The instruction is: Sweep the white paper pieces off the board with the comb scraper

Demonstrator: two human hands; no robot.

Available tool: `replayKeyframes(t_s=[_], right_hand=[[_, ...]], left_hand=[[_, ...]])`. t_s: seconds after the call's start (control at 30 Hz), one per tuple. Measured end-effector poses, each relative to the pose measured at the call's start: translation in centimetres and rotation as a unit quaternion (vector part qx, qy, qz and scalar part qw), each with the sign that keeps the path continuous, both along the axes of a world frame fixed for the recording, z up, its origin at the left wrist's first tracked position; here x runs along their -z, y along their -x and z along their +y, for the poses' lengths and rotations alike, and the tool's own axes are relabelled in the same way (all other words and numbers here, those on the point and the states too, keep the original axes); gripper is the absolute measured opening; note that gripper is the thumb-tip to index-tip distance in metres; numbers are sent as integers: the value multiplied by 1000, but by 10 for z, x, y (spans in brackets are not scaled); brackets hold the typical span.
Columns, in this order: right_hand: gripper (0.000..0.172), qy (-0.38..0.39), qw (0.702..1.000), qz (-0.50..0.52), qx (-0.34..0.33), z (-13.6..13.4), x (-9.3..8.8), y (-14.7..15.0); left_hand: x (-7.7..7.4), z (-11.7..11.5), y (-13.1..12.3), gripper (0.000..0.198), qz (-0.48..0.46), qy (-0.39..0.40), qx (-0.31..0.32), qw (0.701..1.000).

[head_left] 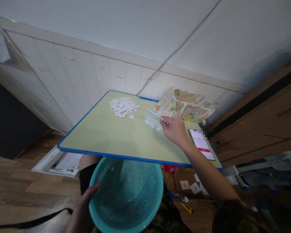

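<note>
My right hand (174,130) is closed on a white slotted plastic piece (153,117), which it holds on edge over the tabletop (106,132). Just under and in front of that piece lie a few white paper pieces (150,123). A larger pile of small white paper pieces (123,106) spreads near the far left of the table. With the thumb over its rim, my left hand (83,204) grips a teal plastic basket (126,194) at my lap, below the table's near edge. The other fingers of that hand are hidden behind the basket.
A cloth-lined basket (184,105) stands at the table's back right. A smartphone (201,144) with its screen lit lies along the right edge. Cardboard boxes (264,123) stack up at the right. On the floor are a yellow cutter (187,208) and a bottle (180,197).
</note>
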State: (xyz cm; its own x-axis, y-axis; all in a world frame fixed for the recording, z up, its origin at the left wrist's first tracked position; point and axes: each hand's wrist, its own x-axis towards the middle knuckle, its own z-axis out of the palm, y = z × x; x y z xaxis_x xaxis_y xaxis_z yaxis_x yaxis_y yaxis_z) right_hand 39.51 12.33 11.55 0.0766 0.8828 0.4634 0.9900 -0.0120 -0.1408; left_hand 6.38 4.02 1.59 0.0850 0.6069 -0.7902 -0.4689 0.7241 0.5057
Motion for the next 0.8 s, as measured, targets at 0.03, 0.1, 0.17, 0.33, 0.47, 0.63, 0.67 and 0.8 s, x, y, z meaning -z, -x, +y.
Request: replayKeyframes(t_s=[0.03,0.1,0.17,0.33,0.47,0.63,0.67,0.8], right_hand=[[29,-8,1000,11,-6,4,-2,0],[29,-30,999,29,-12,9,-4,-2],[28,-43,998,39,-23,8,-3,-7],[27,-37,996,53,-54,-5,7,-12],[27,-68,993,73,-56,10,4,-5],[28,-30,998,37,-39,52,-18,-4],[29,-21,999,32,-34,59,-20,-5],[30,10,999,27,-23,74,-18,-10]], left_hand=[[0,0,0,53,1,1,0,1000],[0,1,0,56,2,-2,-4,1000],[0,1,-1,58,0,0,-15,1000],[0,2,-1,62,-3,25,-1,1000],[3,2,2,66,-21,37,8,999],[2,1,6,68,-44,40,-15,998],[2,1,7,69,-49,41,-16,998],[3,1,8,74,-65,37,-24,997]])
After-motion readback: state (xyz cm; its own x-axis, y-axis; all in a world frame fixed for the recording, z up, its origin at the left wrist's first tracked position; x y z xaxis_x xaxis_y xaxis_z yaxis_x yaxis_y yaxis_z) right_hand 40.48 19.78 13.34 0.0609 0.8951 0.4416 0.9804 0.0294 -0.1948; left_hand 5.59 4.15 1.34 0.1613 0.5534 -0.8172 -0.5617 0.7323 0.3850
